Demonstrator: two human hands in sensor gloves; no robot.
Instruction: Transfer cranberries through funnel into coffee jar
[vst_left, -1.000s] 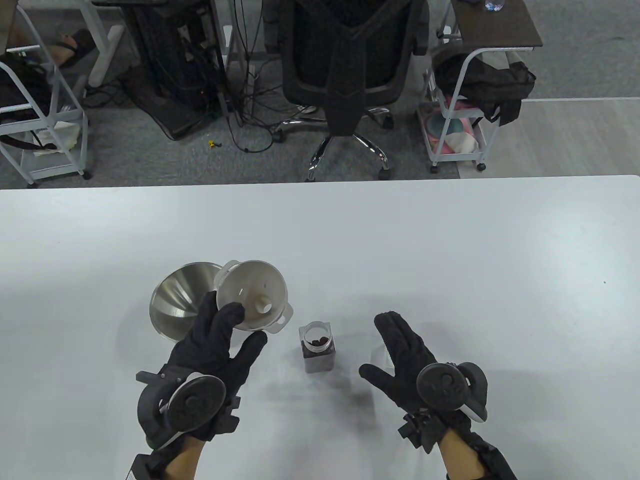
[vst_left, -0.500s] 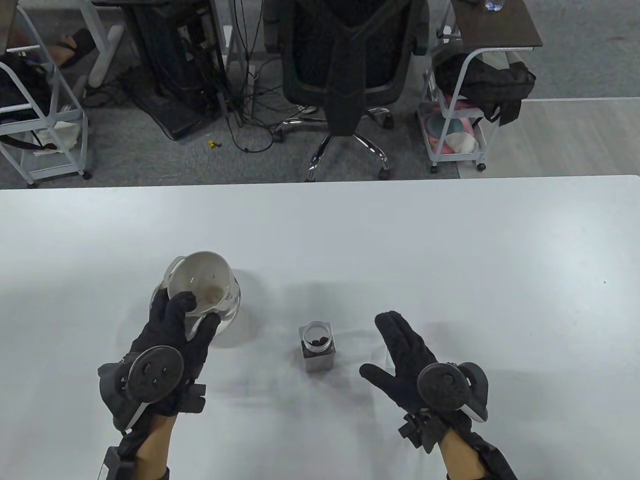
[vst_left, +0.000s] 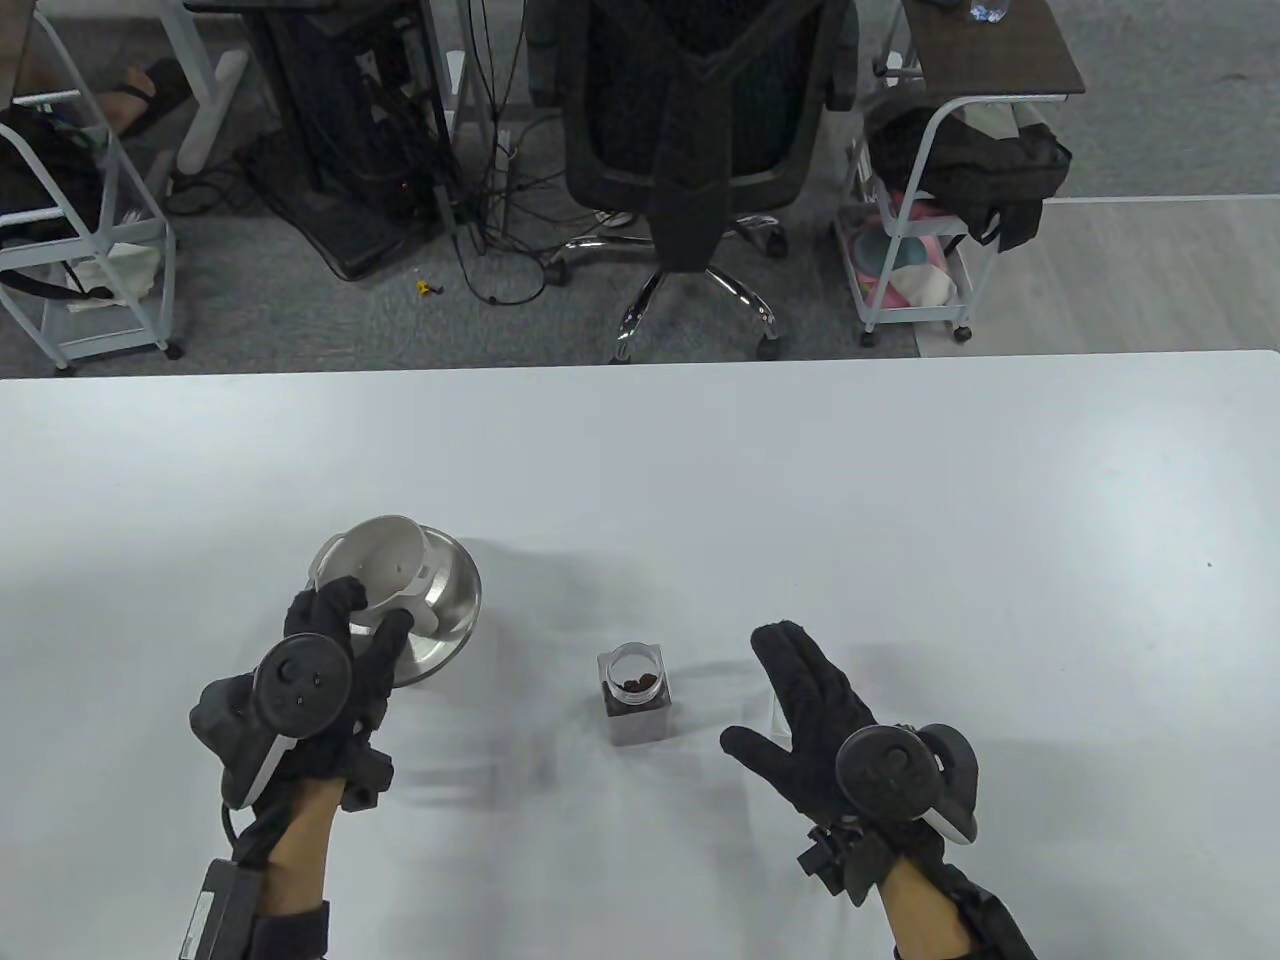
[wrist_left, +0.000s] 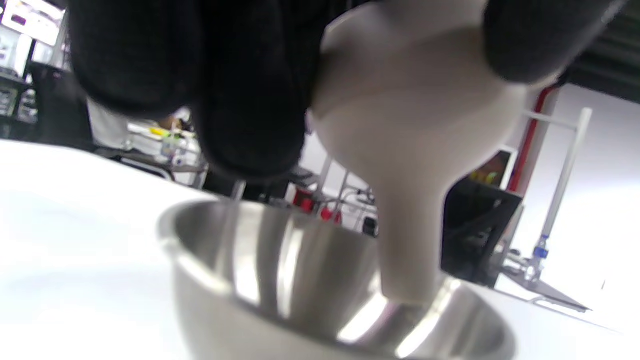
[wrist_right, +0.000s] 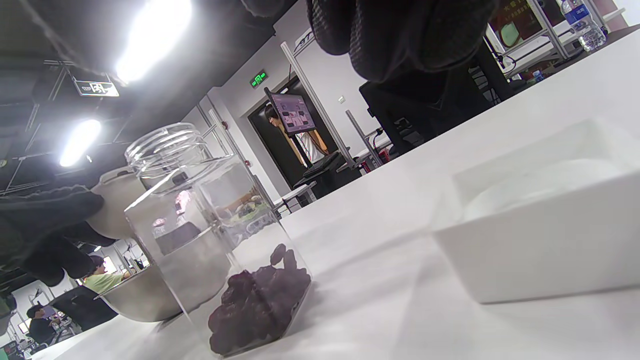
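Closest to the table's near edge, the right hand (vst_left: 815, 715) lies spread, fingers straight and thumb out to the side, holding nothing; it sits over a shallow white dish (wrist_right: 540, 235) that the table view mostly hides, and the right wrist view shows the fingertips (wrist_right: 400, 35) hanging just above that dish. Just beside this hand, toward the left, stands the jar (vst_left: 634, 693), upright and lidless, square-sided and clear, with the cranberries (wrist_right: 257, 305) heaped dark red in its bottom; more of them show through its mouth from above. The jar touches neither hand. Farther left, the left hand (vst_left: 335, 655) grips the funnel (vst_left: 378, 575), fingers curled over its near rim and thumb against its side. The funnel is white plastic with small lugs on its rim, and it is tilted, its wide mouth facing up and toward the person. In the left wrist view its spout (wrist_left: 407, 250) points down into the steel bowl (vst_left: 445, 620), the tip close to the bowl's inner wall; whether it touches I cannot tell. The bowl rests on the white table (vst_left: 900, 500), well apart from the jar. Beyond the far edge stands a black office chair (vst_left: 690, 120), with white carts (vst_left: 905, 260) to either side of it.
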